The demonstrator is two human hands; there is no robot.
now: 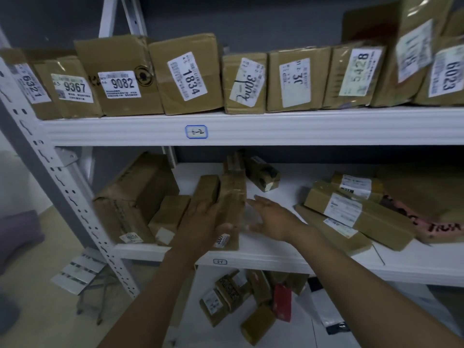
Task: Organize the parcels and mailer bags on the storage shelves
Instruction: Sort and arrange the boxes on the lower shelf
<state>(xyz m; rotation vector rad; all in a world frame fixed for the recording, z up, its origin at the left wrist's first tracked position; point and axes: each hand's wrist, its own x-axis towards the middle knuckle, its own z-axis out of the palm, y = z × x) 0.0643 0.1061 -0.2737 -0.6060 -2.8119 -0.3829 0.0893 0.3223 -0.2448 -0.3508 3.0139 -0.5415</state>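
The left hand [200,222] holds a taped brown parcel [233,197] that stands on edge near the front of the middle shelf [288,182], at about 6 o'clock from the middle of the view. Its fingers lie over the parcel's left face and its thumb curls round the near end, just above a small white label.

The right hand [271,217] is at 3 o'clock from that parcel. It is spread wide with straight fingers pointing toward 11 o'clock and the palm turned to the parcel, and it holds nothing. Blur hides whether its fingertips touch the parcel's side.

At 9 o'clock from the held parcel, a slim box [207,187] leans against it. A small box [170,217] and a large dented carton [130,194] come next. At 12 o'clock, further back, lies a small dark-taped packet [262,175].

At 3 o'clock, well apart from the hands, flat labelled parcels [356,217] lie stacked beside a pink mailer bag [439,226]. At 12 o'clock in the view, the upper shelf [251,126] carries a row of numbered boxes [185,74]. At 6 o'clock, the bottom level holds loose packets [238,297].
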